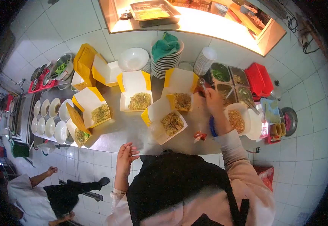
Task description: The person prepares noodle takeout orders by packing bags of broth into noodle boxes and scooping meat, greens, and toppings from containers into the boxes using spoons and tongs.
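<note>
My right hand [213, 100] is closed around a metal spoon [201, 82], whose bowl is at the right edge of an open yellow and white box [179, 81] with noodles. Nearer to me, another open box [167, 122] holds noodles with a darker topping. Left of these stands an open box [135, 84] with paler noodles. Two more boxes with food, one wide open [90, 100] and one with its lid partly raised [82, 130], are further left. My left hand [126, 154] hovers at the counter's front edge, fingers apart, holding nothing.
Stacked bowls with a green cloth [165, 47] stand at the back. Metal trays [230, 88] of toppings and a white bowl [239, 118] of chopped food are on the right. Small bowls [49, 127] line the left. A co-worker [39, 192] stands at lower left.
</note>
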Demonstrator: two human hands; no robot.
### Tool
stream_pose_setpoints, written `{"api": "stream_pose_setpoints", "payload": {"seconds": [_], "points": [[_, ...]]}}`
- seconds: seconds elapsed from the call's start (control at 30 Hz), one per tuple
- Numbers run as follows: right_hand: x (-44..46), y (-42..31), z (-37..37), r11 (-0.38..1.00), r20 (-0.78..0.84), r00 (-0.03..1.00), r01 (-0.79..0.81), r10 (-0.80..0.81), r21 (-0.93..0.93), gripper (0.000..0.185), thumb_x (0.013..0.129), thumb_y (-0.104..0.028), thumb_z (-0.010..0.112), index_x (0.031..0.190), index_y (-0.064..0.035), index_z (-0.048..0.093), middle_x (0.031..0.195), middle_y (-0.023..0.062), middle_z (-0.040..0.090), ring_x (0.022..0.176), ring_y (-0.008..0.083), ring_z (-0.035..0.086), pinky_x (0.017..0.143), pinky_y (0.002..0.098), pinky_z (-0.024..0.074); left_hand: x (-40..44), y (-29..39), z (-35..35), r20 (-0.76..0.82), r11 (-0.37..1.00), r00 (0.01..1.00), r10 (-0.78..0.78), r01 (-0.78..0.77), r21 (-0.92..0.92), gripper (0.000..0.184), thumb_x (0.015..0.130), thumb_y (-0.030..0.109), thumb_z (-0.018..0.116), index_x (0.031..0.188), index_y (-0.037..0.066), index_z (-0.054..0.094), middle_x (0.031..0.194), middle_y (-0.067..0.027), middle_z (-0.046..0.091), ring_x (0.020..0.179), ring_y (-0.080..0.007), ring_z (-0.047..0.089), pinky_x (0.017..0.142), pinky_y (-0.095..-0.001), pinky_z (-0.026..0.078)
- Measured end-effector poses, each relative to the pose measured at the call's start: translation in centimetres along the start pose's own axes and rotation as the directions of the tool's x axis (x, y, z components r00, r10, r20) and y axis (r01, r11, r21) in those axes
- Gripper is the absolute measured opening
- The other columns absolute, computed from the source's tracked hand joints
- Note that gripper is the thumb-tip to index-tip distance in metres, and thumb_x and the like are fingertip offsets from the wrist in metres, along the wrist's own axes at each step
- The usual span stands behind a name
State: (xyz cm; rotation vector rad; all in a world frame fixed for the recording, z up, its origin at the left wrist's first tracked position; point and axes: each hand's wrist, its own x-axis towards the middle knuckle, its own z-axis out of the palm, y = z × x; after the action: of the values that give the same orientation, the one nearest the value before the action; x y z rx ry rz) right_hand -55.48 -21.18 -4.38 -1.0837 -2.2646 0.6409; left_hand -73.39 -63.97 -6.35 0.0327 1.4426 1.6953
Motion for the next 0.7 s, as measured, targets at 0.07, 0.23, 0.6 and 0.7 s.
{"api": "stream_pose_setpoints", "payload": {"seconds": [0.07,0.23,0.6,0.7], "points": [[0.2,5.1,2.4,0.856,0.243,0.952,-0.278,0.186,0.436,0.024,0.099,-0.022,0.052,0.102,-0.0025,0.064,0.070,0.0045,0.062,0.058,0.0189,0.058,0.051,0.0327,0.0444,0.4,0.1,0.1,0.013,1.000,1.000,-0.002,0.001,0.013,0.030,0.103,0.025,0.048,0.125,0.004,0.050,0.102,-0.0068,0.062,0.089,-0.0179,0.065,0.074,-0.0306,0.056],[-2.9,-0.7,-10.4,0.215,0.559,0.776,-0.623,0.294,0.752,0.017,0.097,-0.019,0.055,0.092,-0.0054,0.064,0.063,-0.0034,0.049,0.052,0.0058,0.043,0.047,0.0214,0.0312,0.7,0.6,1.2,0.038,0.998,0.999,-0.013,0.010,0.063,0.029,0.104,0.027,0.048,0.123,0.005,0.052,0.101,-0.0065,0.062,0.086,-0.0170,0.065,0.072,-0.0296,0.055],[-8.1,10.7,-13.6,0.611,0.007,0.937,-0.223,0.351,-0.759,0.016,0.087,-0.016,0.056,0.086,-0.0048,0.068,0.088,0.0191,0.070,0.084,0.0325,0.069,0.068,0.0452,0.0539,2.4,-0.3,5.5,0.299,0.965,0.941,-0.156,0.081,0.248,0.031,0.104,0.029,0.047,0.122,0.005,0.054,0.103,-0.0084,0.064,0.091,-0.0173,0.064,0.076,-0.0291,0.053],[-7.8,9.0,-11.4,0.622,0.142,0.932,-0.104,0.333,-0.776,0.021,0.088,-0.020,0.055,0.090,-0.0058,0.070,0.092,0.0201,0.070,0.090,0.0356,0.069,0.070,0.0493,0.0549,2.3,0.2,8.2,0.427,0.949,0.882,-0.198,0.063,0.311,0.032,0.105,0.028,0.046,0.124,0.004,0.053,0.108,-0.0095,0.064,0.096,-0.0186,0.063,0.081,-0.0309,0.052]]}}
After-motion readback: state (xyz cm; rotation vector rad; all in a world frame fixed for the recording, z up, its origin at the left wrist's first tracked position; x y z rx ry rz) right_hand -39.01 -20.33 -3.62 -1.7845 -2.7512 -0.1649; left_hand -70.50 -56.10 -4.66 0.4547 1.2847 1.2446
